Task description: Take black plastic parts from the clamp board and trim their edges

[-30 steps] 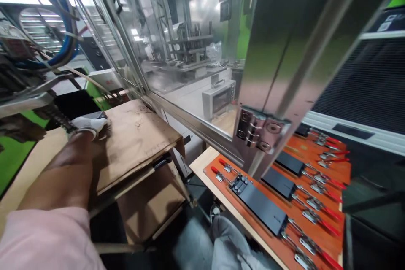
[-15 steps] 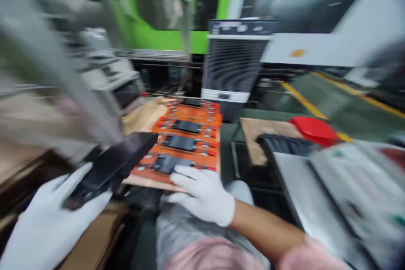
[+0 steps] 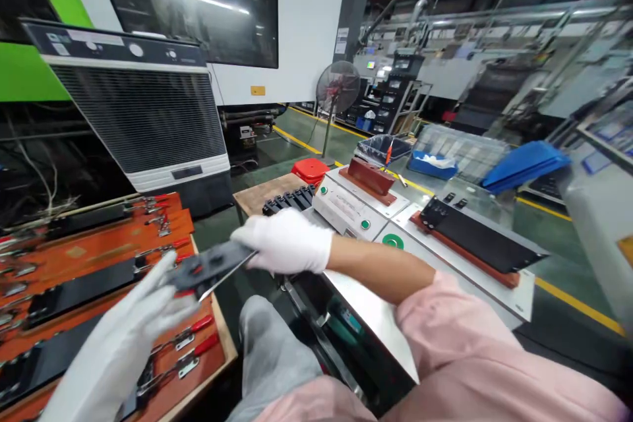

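Both my hands wear white gloves and hold one flat black plastic part (image 3: 210, 267) between them, above my lap. My left hand (image 3: 126, 336) supports its near end with the fingers stretched along it. My right hand (image 3: 287, 242) is closed on its far end. Below and to the left lies an orange fixture board (image 3: 99, 247) with several black parts clamped by red-handled toggle clamps (image 3: 195, 343). To the right stands a metal machine top (image 3: 366, 316) with green buttons (image 3: 365, 225) and another long black part (image 3: 482, 241) on a brown block.
A large air cooler (image 3: 143, 112) stands behind the board. A red stool (image 3: 310, 169), a wooden stand with black parts (image 3: 289, 198), a floor fan (image 3: 337, 89), blue trays (image 3: 524, 161) and a clear bin (image 3: 383, 147) lie farther back. My grey-trousered knee (image 3: 271, 349) is below.
My view swung from the cardboard-covered bench on the left to the machine top on the right. My left hand left the bench carrying the black part; my right hand now grips its other end.
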Available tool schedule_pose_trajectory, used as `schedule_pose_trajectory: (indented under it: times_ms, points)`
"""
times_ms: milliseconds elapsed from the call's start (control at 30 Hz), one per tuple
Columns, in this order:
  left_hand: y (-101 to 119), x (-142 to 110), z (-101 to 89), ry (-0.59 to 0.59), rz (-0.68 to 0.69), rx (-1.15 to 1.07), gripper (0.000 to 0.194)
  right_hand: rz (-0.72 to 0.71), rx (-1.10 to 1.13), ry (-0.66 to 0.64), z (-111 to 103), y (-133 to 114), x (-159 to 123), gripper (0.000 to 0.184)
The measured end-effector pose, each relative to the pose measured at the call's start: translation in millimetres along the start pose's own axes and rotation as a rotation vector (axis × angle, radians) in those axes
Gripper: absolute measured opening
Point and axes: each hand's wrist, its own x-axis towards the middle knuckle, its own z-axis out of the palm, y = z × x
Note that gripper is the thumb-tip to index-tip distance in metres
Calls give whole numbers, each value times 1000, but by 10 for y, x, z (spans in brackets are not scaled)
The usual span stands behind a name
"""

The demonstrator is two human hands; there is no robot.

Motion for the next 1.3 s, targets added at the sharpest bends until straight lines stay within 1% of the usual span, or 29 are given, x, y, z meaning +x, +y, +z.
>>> schedule_pose_trajectory:
  times_ms: [33,67,100,133,167,200,233,267,300,367,433,500,567,667,733,767,833,867,900,933,967,1000,1033,1067,1100,1133,1167,1233,1300]
  points:
    - [97,47,128,7,-22,-102,95,101,-47,23,-85,234,-80,27]
    - [194,97,246,56,-59,-98,108,242,-119,88,-176,495,-169,24]
    - [281,152,350,54,-71,-78,121,381,-171,102,-269,776,-269,27]
    - [348,211,439,40,-55,-76,127,565,-231,100,-363,1073,-379,33]
    - [391,277,515,14,-48,-57,130,709,-270,93,-451,1375,-497,37]
    - [408,348,579,-29,-38,-46,130,827,-313,93,-530,1675,-619,37]
    - [403,425,635,-72,-40,-38,127,957,-337,63,-595,1966,-739,33]
    - [382,507,689,-115,-53,-25,125,1085,-330,16,-643,2238,-851,34]
    - [352,590,744,-159,-70,-8,123,1157,-317,-33,-675,2486,-948,35]
    - [289,751,869,-249,-109,28,123,1256,-280,-79,-691,2890,-1084,39]
    - [241,893,1022,-330,-138,57,125,1297,-222,-135,-664,3159,-1135,45]
    - [200,1016,1195,-394,-160,70,126,1287,-164,-184,-611,3303,-1125,49]
    - [146,1136,1373,-448,-175,76,121,1245,-128,-226,-532,3360,-1085,56]
    - [23,1354,1637,-510,-199,102,115,1193,-102,-286,-357,3376,-1025,70]
    - [-72,1541,1835,-550,-197,130,108,1189,-82,-310,-223,3368,-1001,66]
    - [-118,1647,1953,-579,-170,167,101,1193,-73,-312,-162,3351,-994,64]
    - [-193,1873,2235,-643,-54,284,84,1214,-68,-287,-61,3262,-994,59]
    - [-222,1990,2398,-658,88,413,76,1228,-79,-251,-18,3175,-999,55]
    - [-244,2105,2570,-638,187,473,73,1238,-97,-205,30,3052,-1010,49]
    - [-260,2217,2745,-613,252,510,71,1243,-122,-151,89,2895,-1027,42]
    - [-272,2325,2915,-566,292,558,69,1252,-156,-101,167,2708,-1052,41]
    - [-282,2426,3074,-548,340,586,69,1242,-161,-95,269,2503,-1089,40]
    - [-291,2517,3217,-533,383,608,70,1259,-135,-126,394,2295,-1138,36]
    - [-301,2596,3341,-525,422,626,70,1275,-81,-187,537,2097,-1198,25]
    - [-316,2658,3444,-526,458,640,70,1311,-27,-241,687,1924,-1265,20]
    - [-336,2703,3527,-523,485,658,71,1366,1,-271,833,1784,-1333,19]
    - [-360,2729,3592,-516,503,683,72,1390,-5,-272,965,1682,-1396,23]
    - [-408,2737,3672,-491,529,756,73,1416,-10,-249,1154,1580,-1486,27]
    - [-423,2718,3703,-456,546,853,75,1409,-19,-224,1237,1577,-1519,27]
